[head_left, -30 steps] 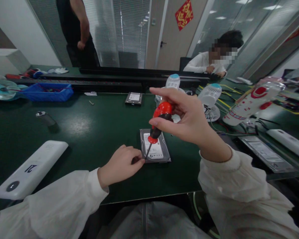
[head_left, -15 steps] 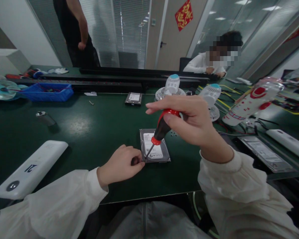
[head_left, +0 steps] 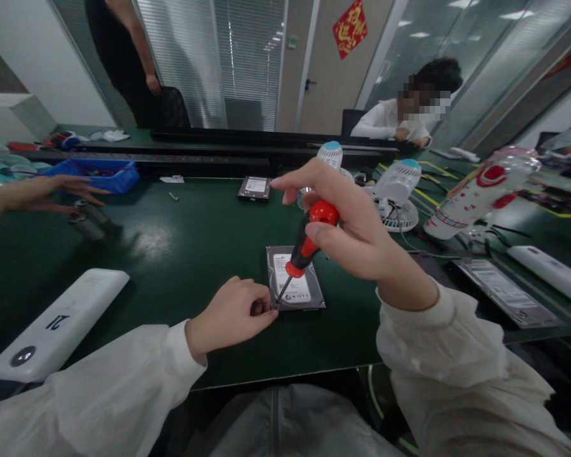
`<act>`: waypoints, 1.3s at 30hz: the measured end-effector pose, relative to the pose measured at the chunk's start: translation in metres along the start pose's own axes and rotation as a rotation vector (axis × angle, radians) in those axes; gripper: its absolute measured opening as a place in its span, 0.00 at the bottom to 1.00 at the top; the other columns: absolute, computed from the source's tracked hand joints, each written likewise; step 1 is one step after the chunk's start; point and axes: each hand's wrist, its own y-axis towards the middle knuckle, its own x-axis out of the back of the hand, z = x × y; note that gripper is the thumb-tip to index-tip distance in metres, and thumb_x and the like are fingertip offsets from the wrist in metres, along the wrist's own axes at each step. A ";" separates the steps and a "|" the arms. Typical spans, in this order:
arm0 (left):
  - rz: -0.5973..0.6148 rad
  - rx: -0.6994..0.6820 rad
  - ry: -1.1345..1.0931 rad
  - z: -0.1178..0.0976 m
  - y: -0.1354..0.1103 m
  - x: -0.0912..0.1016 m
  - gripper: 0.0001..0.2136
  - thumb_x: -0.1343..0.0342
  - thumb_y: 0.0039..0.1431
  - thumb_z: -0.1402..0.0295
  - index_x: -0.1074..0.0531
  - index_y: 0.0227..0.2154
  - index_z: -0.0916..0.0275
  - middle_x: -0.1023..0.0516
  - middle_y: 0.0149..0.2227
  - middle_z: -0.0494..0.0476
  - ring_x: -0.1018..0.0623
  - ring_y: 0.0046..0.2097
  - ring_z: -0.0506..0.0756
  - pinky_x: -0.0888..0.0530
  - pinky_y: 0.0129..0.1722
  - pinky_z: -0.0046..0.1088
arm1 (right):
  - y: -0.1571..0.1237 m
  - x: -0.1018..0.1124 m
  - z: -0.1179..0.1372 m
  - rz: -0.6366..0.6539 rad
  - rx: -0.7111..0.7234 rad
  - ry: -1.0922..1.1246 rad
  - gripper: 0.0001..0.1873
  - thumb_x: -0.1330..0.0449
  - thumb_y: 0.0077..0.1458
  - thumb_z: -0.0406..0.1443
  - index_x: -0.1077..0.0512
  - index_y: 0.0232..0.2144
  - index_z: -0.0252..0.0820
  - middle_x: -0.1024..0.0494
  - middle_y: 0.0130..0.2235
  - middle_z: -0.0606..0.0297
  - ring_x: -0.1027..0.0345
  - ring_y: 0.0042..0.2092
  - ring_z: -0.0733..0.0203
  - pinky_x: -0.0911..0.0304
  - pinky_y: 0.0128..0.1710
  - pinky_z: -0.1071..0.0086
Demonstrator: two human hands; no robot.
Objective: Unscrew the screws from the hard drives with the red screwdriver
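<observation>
In the head view a hard drive (head_left: 311, 284) lies label side up on the green table. At its near left corner, my left hand (head_left: 235, 312) has its thumb and curled fingers closed on the edge. My right hand (head_left: 356, 225) grips a red and black screwdriver (head_left: 305, 244) between thumb and fingers, the index finger stretched forward. The screwdriver leans to the right, its tip down at the drive's near left corner, close to my left fingertips. Any screw under the tip is too small to make out.
Another person's hand (head_left: 52, 193) reaches in at left over metal cylinders (head_left: 86, 223). A white power bank (head_left: 59, 324) lies front left, a blue tray (head_left: 118, 178) behind. A second hard drive (head_left: 254, 188), small fans (head_left: 394, 190) and a bottle (head_left: 480, 193) stand farther back.
My right hand has turned about the screwdriver handle and shifted slightly left; the tip stays at the same corner. My left hand keeps its place. Another person's hand has come in at left.
</observation>
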 end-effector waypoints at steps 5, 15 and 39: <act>-0.006 -0.005 0.011 -0.001 0.000 0.000 0.11 0.39 0.65 0.61 0.25 0.27 0.59 0.22 0.28 0.50 0.24 0.32 0.56 0.35 0.40 0.37 | 0.003 -0.006 -0.003 0.001 -0.041 -0.023 0.16 0.34 0.62 0.40 0.31 0.49 0.44 0.24 0.47 0.61 0.28 0.45 0.57 0.27 0.49 0.58; -0.019 -0.008 0.009 0.000 -0.001 -0.001 0.13 0.42 0.67 0.59 0.25 0.28 0.59 0.22 0.29 0.51 0.24 0.33 0.57 0.35 0.40 0.37 | 0.004 0.004 0.010 0.143 -0.106 0.089 0.21 0.42 0.50 0.30 0.36 0.48 0.43 0.29 0.47 0.62 0.31 0.43 0.60 0.30 0.39 0.64; -0.004 0.001 0.000 0.000 0.000 -0.002 0.13 0.41 0.66 0.59 0.26 0.27 0.60 0.22 0.29 0.50 0.25 0.33 0.56 0.38 0.40 0.36 | 0.012 0.003 0.015 0.161 -0.197 0.047 0.22 0.34 0.56 0.30 0.40 0.47 0.43 0.31 0.45 0.66 0.35 0.39 0.67 0.35 0.35 0.71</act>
